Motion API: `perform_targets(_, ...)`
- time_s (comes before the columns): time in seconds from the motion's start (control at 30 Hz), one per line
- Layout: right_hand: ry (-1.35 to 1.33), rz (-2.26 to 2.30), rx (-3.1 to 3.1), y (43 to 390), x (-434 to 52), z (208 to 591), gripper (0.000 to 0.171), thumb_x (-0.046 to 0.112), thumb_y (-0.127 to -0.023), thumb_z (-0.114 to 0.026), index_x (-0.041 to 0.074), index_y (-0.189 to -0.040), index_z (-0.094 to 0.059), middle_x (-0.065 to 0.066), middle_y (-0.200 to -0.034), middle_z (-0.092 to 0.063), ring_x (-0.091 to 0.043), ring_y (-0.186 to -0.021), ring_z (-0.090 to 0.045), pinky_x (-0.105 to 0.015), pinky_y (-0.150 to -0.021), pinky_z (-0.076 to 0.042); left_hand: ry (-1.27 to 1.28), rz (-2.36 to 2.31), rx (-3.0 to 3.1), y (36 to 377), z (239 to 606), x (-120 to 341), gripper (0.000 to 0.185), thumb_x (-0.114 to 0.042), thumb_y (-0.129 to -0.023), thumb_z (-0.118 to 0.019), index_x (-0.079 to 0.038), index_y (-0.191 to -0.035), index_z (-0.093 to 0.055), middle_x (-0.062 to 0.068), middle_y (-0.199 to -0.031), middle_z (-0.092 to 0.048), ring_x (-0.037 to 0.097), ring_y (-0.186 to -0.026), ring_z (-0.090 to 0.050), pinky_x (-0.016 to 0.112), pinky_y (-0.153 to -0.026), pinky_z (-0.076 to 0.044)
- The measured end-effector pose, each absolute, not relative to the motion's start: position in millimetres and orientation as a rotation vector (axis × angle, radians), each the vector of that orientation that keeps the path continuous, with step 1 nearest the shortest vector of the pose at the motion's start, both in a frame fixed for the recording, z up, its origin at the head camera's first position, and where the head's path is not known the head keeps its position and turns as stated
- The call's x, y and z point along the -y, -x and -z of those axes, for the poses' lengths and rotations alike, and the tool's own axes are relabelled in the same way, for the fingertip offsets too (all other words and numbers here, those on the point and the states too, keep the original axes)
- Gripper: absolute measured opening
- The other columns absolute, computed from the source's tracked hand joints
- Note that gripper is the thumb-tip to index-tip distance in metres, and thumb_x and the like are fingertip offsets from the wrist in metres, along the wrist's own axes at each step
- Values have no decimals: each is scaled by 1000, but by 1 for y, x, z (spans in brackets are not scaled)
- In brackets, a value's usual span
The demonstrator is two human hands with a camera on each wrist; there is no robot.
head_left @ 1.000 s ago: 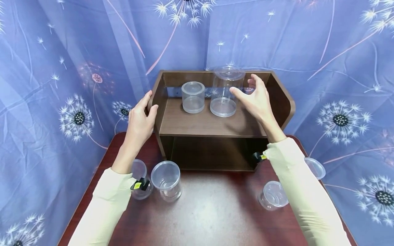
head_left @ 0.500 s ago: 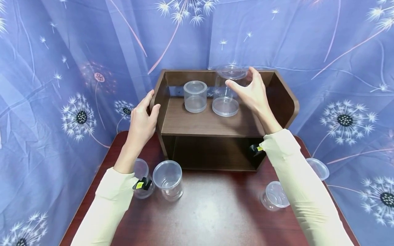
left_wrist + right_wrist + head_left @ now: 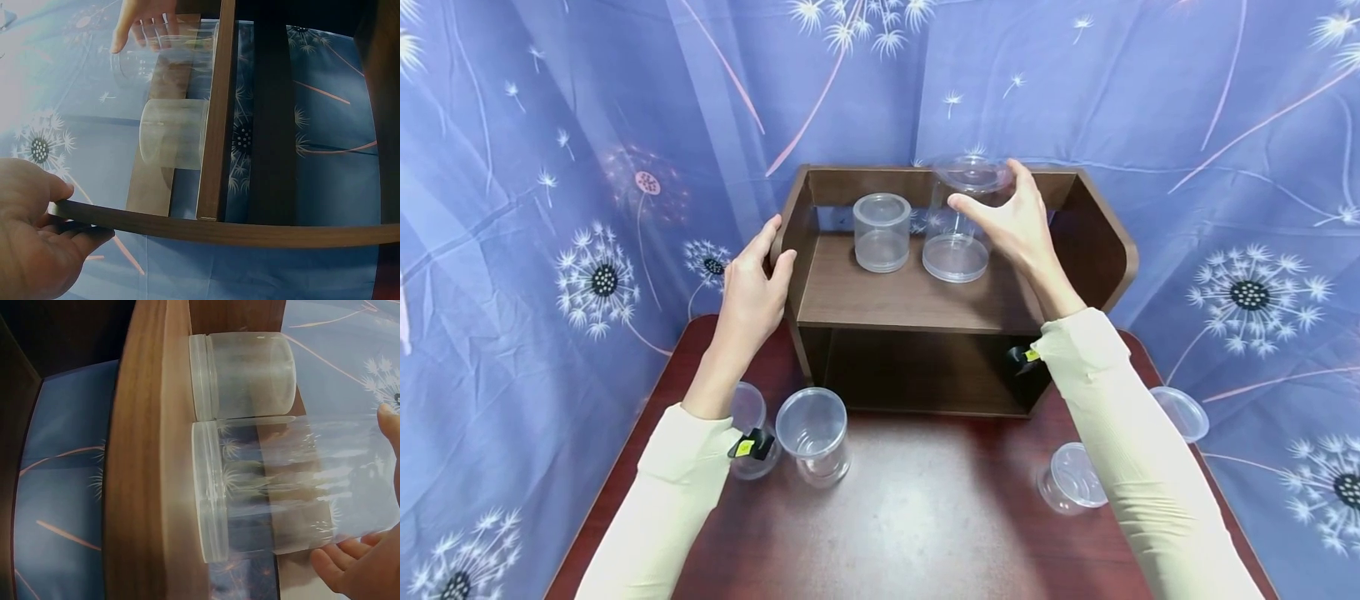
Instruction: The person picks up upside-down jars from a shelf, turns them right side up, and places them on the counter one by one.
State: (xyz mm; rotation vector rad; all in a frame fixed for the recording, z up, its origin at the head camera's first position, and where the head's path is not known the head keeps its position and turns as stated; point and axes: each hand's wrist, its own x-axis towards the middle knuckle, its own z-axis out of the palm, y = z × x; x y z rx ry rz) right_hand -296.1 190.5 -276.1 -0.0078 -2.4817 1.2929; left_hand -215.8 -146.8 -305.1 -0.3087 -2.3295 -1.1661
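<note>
Clear plastic is nearly everything we handle on this dark red table [image 3: 925, 517]. At the far left our left hand [image 3: 751, 287] grips the left side panel of the brown wooden shelf [image 3: 917, 300], thumb on the inner face and fingers curled around the outside edge; the left wrist view shows the same grip on the board. Below that forearm, on the table, stand a small clear cup [image 3: 747, 421], partly hidden by our sleeve, and just beside it an open clear jar [image 3: 812, 433].

On the upper board of the shelf sits a short lidded jar [image 3: 881, 232], and right next to it the tall clear jar [image 3: 958, 221], upright on its wide base. Our right hand [image 3: 1011, 221] is spread around the top of that tall jar, thumb toward us and fingers at its far side by the lid; the fingers look only lightly bent, and we cannot tell how firmly they press.

Further right on the table lie a tipped cup [image 3: 1071, 477] and, near the edge, a clear lid [image 3: 1183, 412].
</note>
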Motion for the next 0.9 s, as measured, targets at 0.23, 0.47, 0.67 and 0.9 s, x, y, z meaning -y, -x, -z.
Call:
perform_targets(0.23,-8,-1300,2474,297,-192,278,113,62,-78,-79,11,-163,-27,-11,-165,-33,-19,-150,-33,-29,-120,-25,327,1169,2316,215,304,146,49,-10,-103,-61,-3,-151,-52,16,-149,-55,30,-136,-54,47,-112,-41)
perform_targets(0.47,-20,-1304,2465,298,-190,278,109,59,-79,-79,10,-162,-29,-13,-162,-38,-21,-146,-37,-30,-119,-27,325,1170,2320,214,304,146,49,-10,-103,-61,-2,-151,-52,16,-150,-55,31,-136,-54,47,-112,-42)
perform_targets(0.67,-29,-1309,2434,293,-191,277,108,59,-78,-81,10,-161,-32,-13,-159,-42,-23,-138,-47,-31,-115,-34,321,1167,2321,215,304,146,49,-9,-103,-61,-2,-151,-52,16,-149,-55,32,-136,-54,48,-112,-41)
perform_targets(0.9,-86,-1349,2352,282,-193,276,96,54,-79,-83,11,-154,-42,-7,-134,-56,-17,-109,-56,-25,-93,-43,326,1177,2316,215,304,146,49,-10,-103,-61,-2,-151,-51,16,-150,-55,31,-135,-54,47,-111,-42)
